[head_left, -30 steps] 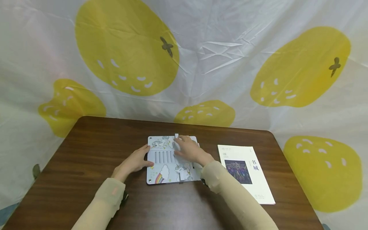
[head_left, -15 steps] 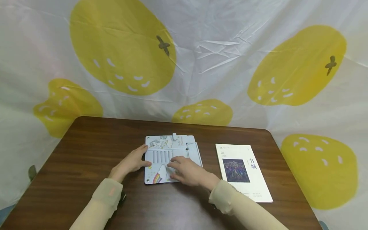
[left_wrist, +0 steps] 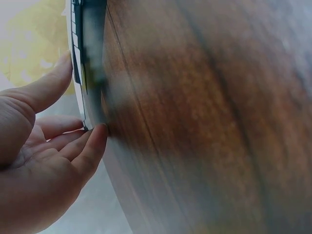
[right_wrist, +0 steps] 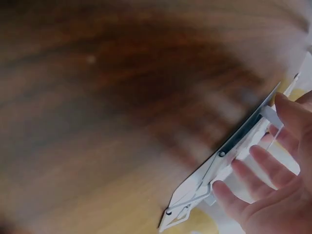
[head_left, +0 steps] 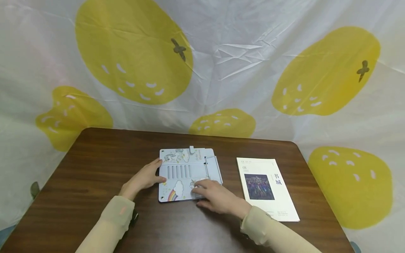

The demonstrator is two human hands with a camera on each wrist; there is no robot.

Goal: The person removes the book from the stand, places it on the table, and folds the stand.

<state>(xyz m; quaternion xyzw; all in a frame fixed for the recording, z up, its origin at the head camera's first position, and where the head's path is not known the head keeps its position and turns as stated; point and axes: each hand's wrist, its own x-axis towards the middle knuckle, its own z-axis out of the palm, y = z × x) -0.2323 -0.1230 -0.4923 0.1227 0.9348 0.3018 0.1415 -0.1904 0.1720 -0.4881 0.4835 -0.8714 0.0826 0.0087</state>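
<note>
A white book stand (head_left: 177,172) with unicorn and rainbow prints lies flat on the table, its row of slots facing up. A wire support frame (head_left: 215,170) sits at its right side, and a small grey clip (head_left: 191,150) at its far edge. My left hand (head_left: 143,181) holds the stand's left edge, thumb on top and fingers at the rim, as the left wrist view also shows. My right hand (head_left: 216,196) lies over the near right corner with fingers spread, partly covering it. In the right wrist view, a pale tab (right_wrist: 272,116) shows beside my right thumb.
A white book (head_left: 269,189) with a dark cover picture lies to the right of the stand, close to my right sleeve. The brown wooden table (head_left: 110,151) backs onto a white curtain (head_left: 218,70) with yellow fruit prints.
My right hand has moved from the stand's far edge toward its near right corner, uncovering the far clip, which now lies shorter, and the wire frame. My left hand stays at the left edge.
</note>
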